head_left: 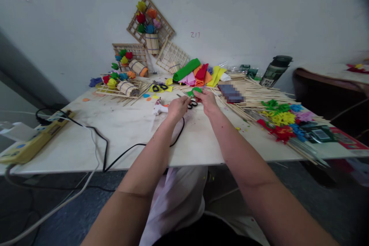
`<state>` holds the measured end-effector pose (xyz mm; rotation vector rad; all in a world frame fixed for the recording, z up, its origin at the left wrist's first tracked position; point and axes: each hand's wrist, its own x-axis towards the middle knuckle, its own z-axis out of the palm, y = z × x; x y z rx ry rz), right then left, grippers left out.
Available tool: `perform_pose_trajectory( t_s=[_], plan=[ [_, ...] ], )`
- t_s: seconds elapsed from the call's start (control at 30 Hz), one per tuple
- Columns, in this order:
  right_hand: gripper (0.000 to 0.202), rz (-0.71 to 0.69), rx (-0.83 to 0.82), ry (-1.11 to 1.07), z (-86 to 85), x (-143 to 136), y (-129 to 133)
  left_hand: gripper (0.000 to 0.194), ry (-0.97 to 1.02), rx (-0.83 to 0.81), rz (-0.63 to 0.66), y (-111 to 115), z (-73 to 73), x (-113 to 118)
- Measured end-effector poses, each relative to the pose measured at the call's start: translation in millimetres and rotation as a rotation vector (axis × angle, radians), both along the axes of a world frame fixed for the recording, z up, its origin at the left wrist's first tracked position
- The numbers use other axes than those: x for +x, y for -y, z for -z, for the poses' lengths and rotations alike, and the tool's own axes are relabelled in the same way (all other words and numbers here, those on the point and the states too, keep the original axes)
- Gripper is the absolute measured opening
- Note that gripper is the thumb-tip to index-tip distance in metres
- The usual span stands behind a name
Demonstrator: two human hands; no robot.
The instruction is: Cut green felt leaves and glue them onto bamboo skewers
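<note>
In the head view, both hands meet above the white worktop (127,130), near its middle. The left hand (179,108) has its fingertips pinched together on the lower edge of a small, soft, bright green piece (196,91); the right hand (208,100) has its grip clamped on the right side of that piece, so it spans between them.

Black-handled metal scissors (192,104) lie just beneath and between the hands, partly covered by the left one. A white glue gun (160,109) sits just left of the left hand, and a black cord (138,145) loops across the front of the worktop, passing under the left forearm. Farther left is a long yellow power strip (21,148) with a white plug (19,131).

Behind the hands are a rolled green sheet (187,70), folded red (202,72) and yellow sheets (216,77), and dark-handled scissors (159,88) on yellow material. Wooden lattices with colourful tulips (150,23) stand against the wall. Thin wooden sticks (259,94) spread rightward, with bright fringed flowers (281,118) nearby.

"217" is written in red on the wall (230,15). White lettering on the tilted dark bottle (276,71) is too small to read; a green packet (318,133) bears a pale barcode label.
</note>
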<state>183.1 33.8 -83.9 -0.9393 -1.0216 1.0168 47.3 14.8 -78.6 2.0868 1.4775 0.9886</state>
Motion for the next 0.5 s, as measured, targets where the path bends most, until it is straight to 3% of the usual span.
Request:
perform_pose_trajectory(
  t_s=[0.23, 0.4, 0.5],
  plan=[
    [0.03, 0.03, 0.044, -0.003, 1.2, -3.1, 0.1, 0.032, 0.022, 0.012, -0.06, -0.8, -1.3, -0.7],
    [0.03, 0.039, 0.059, -0.075, -0.4, -2.8, 1.7, 0.032, 0.184, -0.034, 0.07, -4.0, -0.3, -1.7],
    [0.028, 0.054, 0.056, -0.087, 0.3, -3.0, 1.0, 0.033, 0.214, -0.044, 0.064, -6.9, 2.9, -3.4]
  ],
)
